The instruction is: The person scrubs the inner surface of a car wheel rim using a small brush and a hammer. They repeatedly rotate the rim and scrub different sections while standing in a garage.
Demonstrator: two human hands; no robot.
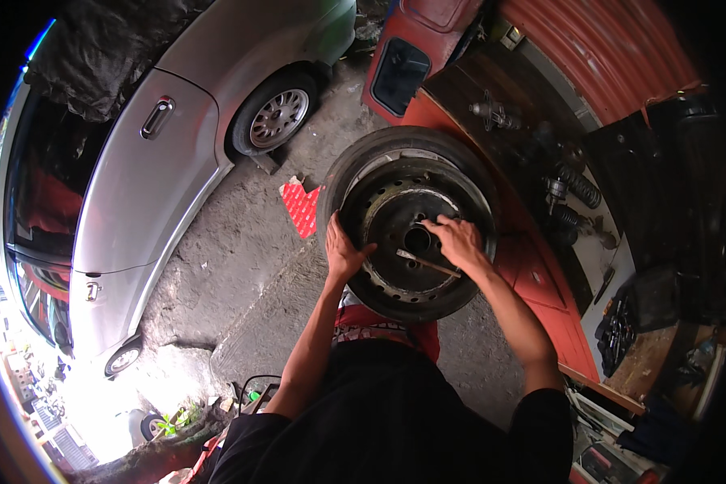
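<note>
A dark steel wheel rim (387,177) with a worn, pale ring lies on top of a tyre (343,173), right before me. My left hand (345,254) grips the rim's left side, fingers along its outer edge and thumb on its inner face. Over the hub, my right hand (458,242) has its fingers closed in a pinch just above the centre hole (417,238); a small pale bit shows at the fingertips, too small to name. Below that hole a slim tool with a brownish handle (434,264) and pale flat end rests across the rim.
A silver car (165,129) stands at the left. Beside the tyre, a torn red printed piece (302,208) lies on the concrete floor (210,274). To the right are a red panel (540,278), a coil spring (579,185) and other metal parts. A red vehicle door (419,40) stands behind.
</note>
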